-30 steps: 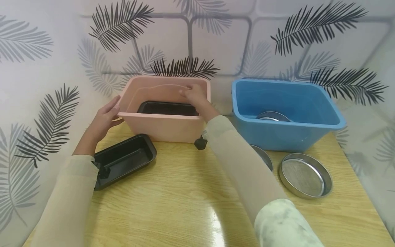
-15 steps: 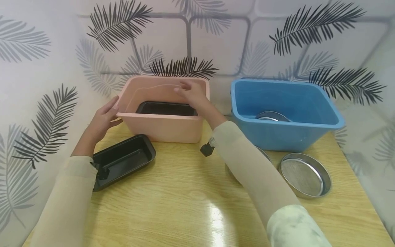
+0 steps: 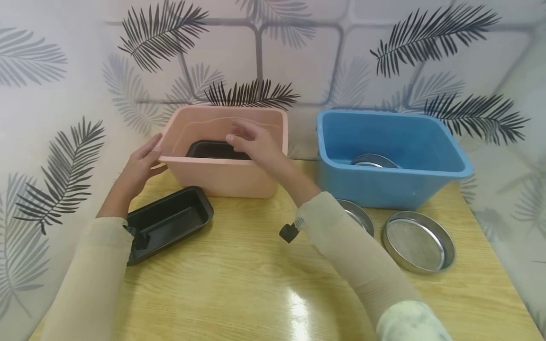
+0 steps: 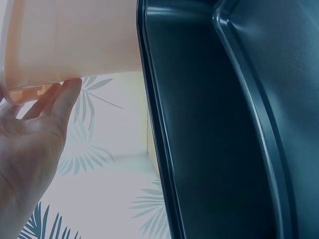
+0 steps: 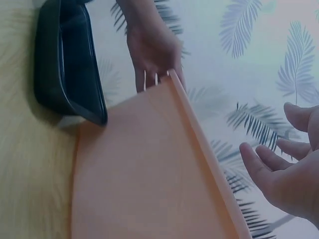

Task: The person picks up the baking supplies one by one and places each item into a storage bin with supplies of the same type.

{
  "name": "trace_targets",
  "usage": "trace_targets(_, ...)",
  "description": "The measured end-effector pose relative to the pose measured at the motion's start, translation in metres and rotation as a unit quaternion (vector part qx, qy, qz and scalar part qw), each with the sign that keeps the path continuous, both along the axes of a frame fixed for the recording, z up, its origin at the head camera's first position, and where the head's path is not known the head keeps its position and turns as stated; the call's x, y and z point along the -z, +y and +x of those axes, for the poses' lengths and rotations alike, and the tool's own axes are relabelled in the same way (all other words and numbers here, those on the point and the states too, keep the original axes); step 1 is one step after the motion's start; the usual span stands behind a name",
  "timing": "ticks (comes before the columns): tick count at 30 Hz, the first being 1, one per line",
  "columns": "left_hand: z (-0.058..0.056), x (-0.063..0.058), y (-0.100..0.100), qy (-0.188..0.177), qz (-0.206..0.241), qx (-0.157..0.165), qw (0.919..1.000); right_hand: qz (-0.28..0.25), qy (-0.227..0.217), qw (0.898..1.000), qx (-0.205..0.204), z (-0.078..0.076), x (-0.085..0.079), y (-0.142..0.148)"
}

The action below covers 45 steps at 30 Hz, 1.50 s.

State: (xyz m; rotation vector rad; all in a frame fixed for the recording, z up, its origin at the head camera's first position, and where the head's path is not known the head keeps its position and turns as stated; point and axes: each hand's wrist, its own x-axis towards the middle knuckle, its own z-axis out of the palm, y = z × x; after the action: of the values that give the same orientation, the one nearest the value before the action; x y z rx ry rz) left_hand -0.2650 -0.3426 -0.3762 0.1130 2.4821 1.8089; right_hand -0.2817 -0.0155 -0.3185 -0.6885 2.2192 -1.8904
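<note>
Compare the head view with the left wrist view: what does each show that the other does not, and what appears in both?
Only the head view shows the blue rectangular plastic bin, the round silver metal pans, the right hand, and the black pan inside the pink rectangular plastic bin.

Only the left wrist view shows the palm side of the left hand.

Both show the left hand at the pink bin's rim, the black rectangular pan on the table and the white leaf-patterned backdrop.
</note>
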Motion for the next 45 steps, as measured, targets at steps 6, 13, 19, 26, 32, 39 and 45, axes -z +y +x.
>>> trace_targets(6,-0.002,0.004,-0.001,0.003,0.003,-0.002,1.0,-0.014,-0.026,0.999,-0.046,0.027,0.013,-0.005)
trace_targets(13,-0.002,0.002,-0.001,0.003,0.002,0.001,1.0,0.008,-0.039,0.996,-0.076,0.042,0.043,-0.015)
trace_targets(19,-0.002,0.002,-0.002,0.01,-0.013,0.005,0.9999,0.01,-0.064,0.996,-0.066,0.045,0.078,-0.027)
trace_targets(26,-0.002,0.004,-0.003,0.014,-0.012,-0.004,0.9998,0.031,-0.089,0.994,-0.06,0.044,0.111,-0.041)
trace_targets(32,-0.002,0.004,-0.003,0.014,-0.012,-0.005,0.9998,0.019,-0.119,0.991,-0.062,0.042,0.132,-0.053)
trace_targets(39,-0.002,0.004,-0.002,0.009,-0.004,-0.006,0.9999,0.02,-0.133,0.988,-0.073,0.044,0.151,-0.062)
trace_targets(45,-0.002,0.004,-0.002,0.003,0.005,-0.005,1.0,0.045,-0.121,0.989,-0.073,0.044,0.156,-0.07)
